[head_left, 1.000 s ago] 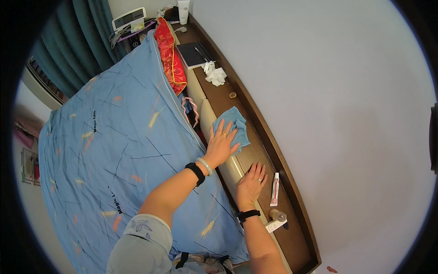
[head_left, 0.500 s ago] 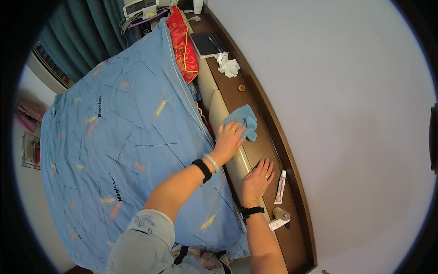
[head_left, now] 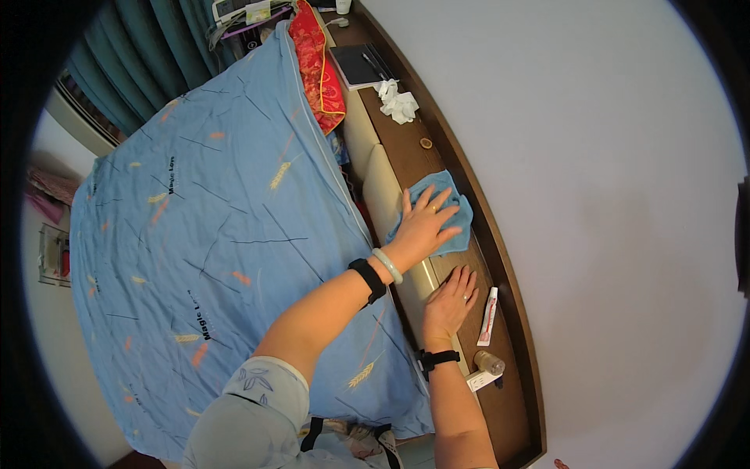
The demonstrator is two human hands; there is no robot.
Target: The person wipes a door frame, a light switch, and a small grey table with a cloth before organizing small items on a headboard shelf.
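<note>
My left hand (head_left: 422, 227) lies with fingers spread on a blue cloth (head_left: 459, 228), pressing it flat against the brown wooden headboard shelf (head_left: 405, 151). The cloth's crumpled edges show beyond the fingers. A pale bangle and a black band circle that wrist. Closer to me, my right hand (head_left: 449, 306) rests palm down on the shelf, fingers stretched out with nothing in them. Just right of it lies a white and red tube (head_left: 488, 316). A small bottle with a clear cap (head_left: 489, 363) lies near the right wrist, beside a white power strip (head_left: 482, 380).
Farther along the shelf are a small round wooden piece (head_left: 426, 143), crumpled white tissues (head_left: 400, 105) and a dark notebook (head_left: 361, 66) with a pen. A raised rim (head_left: 504, 262) borders the wall side. Left is a bed with a blue quilt (head_left: 226, 258) and red pillow (head_left: 319, 70).
My left hand has shifted right with the cloth, towards the shelf's wall-side rim. Its fingers have gone from bunched on the cloth to spread flat over it. My right hand stays on the shelf.
</note>
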